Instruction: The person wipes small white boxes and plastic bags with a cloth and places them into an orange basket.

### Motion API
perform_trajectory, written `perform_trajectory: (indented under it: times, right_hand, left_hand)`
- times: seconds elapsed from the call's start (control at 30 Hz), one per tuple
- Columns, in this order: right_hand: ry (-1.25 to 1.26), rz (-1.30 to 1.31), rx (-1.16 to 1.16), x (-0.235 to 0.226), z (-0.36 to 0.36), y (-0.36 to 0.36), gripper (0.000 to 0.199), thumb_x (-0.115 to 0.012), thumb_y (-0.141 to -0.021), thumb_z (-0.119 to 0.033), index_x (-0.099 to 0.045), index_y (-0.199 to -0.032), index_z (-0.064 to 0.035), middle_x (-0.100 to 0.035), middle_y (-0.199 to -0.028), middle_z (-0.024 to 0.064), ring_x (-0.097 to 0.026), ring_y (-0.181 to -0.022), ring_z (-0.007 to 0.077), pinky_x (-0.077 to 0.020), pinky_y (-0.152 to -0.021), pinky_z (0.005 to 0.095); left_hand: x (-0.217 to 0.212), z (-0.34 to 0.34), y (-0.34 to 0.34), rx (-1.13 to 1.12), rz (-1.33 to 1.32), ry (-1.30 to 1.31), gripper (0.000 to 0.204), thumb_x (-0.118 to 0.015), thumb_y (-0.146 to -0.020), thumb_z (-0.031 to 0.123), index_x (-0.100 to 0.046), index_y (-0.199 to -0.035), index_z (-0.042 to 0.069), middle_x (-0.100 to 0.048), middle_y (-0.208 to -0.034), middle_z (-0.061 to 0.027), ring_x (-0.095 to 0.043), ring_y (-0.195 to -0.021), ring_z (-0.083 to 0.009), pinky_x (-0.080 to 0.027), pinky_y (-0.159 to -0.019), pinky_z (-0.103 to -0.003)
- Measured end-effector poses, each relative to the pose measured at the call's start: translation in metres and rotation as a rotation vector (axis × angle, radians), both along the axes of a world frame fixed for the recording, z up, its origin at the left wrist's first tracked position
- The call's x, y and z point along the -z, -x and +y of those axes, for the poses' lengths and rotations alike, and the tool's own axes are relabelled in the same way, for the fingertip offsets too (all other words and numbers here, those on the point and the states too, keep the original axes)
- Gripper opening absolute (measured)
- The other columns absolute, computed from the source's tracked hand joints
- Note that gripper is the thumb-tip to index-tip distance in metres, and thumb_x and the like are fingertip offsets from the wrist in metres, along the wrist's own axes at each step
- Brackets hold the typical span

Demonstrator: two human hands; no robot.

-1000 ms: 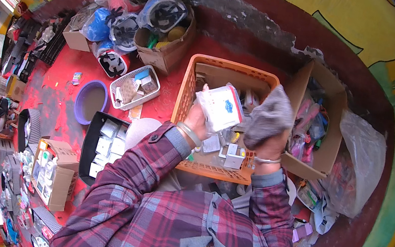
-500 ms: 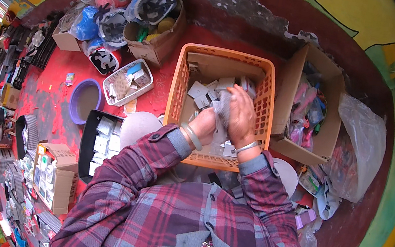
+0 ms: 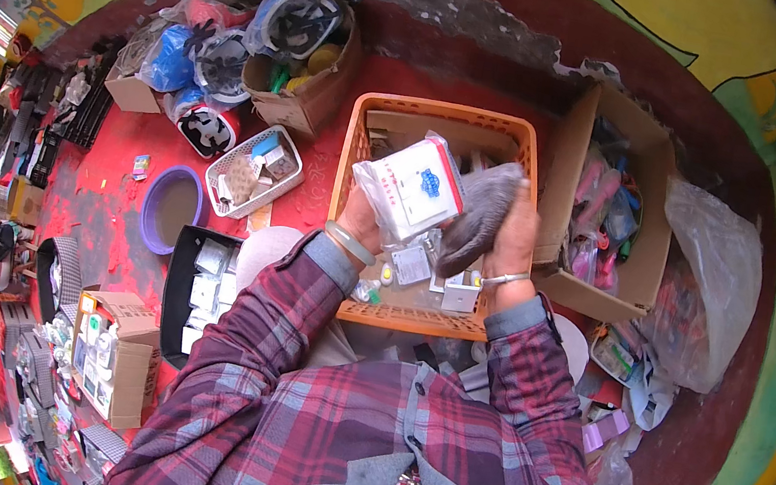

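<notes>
- The person's left hand [image 3: 361, 221] grips a flat, square white packet in clear plastic wrap, with a red edge and a blue printed emblem [image 3: 409, 196], by its lower left side.
- The person's right hand [image 3: 514, 233] is closed on a bunched dark grey cloth [image 3: 481, 218], holding it just beside the packet's right edge; whether cloth and packet touch cannot be told.
- Both packet and cloth are held above a rectangular orange plastic basket with perforated sides [image 3: 446, 109], in front of the person.
- Inside the basket, near its lower right corner, stands a small white box [image 3: 461, 296], with other small packaged items around it.
- Right of the basket is an open brown cardboard box [image 3: 588, 298] filled with pink and other coloured items, and beyond it a crumpled sheet of clear plastic [image 3: 715, 279].
- To the left are a small white plastic basket with mixed contents [image 3: 260, 203], a round purple basin [image 3: 146, 223] and a black tray of white packages [image 3: 174, 302].
</notes>
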State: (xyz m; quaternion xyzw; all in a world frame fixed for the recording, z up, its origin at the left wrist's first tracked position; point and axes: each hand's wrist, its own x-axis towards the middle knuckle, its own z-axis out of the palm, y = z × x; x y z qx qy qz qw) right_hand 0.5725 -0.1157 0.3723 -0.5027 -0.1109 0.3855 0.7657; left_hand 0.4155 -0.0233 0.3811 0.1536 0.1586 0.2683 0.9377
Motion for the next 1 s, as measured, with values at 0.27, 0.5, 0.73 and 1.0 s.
perform_trajectory:
  times: [0.27, 0.5, 0.73, 1.0]
  right_hand:
    - [-0.090, -1.558, -0.197, -0.026, -0.008, 0.048, 0.038, -0.049, -0.089, -0.030, -0.054, -0.117, -0.0050, -0.053, -0.117, 0.0134, -0.049, -0.107, 0.0291, -0.0331, -0.096, 0.0400]
    - [-0.007, -1.486, -0.144, -0.010, -0.001, 0.034, 0.041, -0.037, -0.091, -0.034, -0.056, -0.111, -0.0039, -0.055, -0.114, 0.0152, -0.049, -0.109, 0.0312, -0.0320, -0.097, 0.0411]
    - [0.117, -0.790, -0.154, 0.006, 0.005, 0.013, 0.041, -0.036, -0.096, -0.033, -0.059, -0.104, -0.0007, -0.062, -0.096, 0.0127, -0.057, -0.088, 0.0214, -0.0437, -0.081, 0.0317]
    - [-0.339, 0.418, -0.214, 0.038, 0.002, -0.039, 0.039, -0.048, -0.091, -0.036, -0.056, -0.109, -0.0024, -0.060, -0.106, 0.0098, -0.057, -0.100, 0.0221, -0.0462, -0.087, 0.0367]
  left_hand:
    - [0.045, -0.023, -0.011, 0.194, -0.125, -0.370, 0.037, -0.044, -0.093, 0.027, -0.045, -0.124, 0.007, -0.049, -0.125, -0.0092, -0.046, -0.115, -0.0239, -0.036, -0.100, -0.037]
    - [0.049, -0.025, -0.009, 0.236, 0.139, -0.352, 0.031, -0.049, -0.089, 0.024, -0.049, -0.115, 0.007, -0.056, -0.110, -0.0050, -0.054, -0.100, -0.0180, -0.042, -0.090, -0.031]
    - [0.004, -0.025, -0.013, 0.182, 0.074, -0.271, 0.041, -0.047, -0.092, 0.024, -0.043, -0.128, 0.006, -0.054, -0.116, -0.0069, -0.057, -0.098, -0.0189, -0.047, -0.084, -0.031]
    - [-0.005, -0.010, -0.007, 0.275, 0.133, -0.298, 0.048, -0.044, -0.092, 0.029, -0.031, -0.137, 0.016, -0.047, -0.127, -0.0090, -0.053, -0.110, -0.0264, -0.048, -0.088, -0.043]
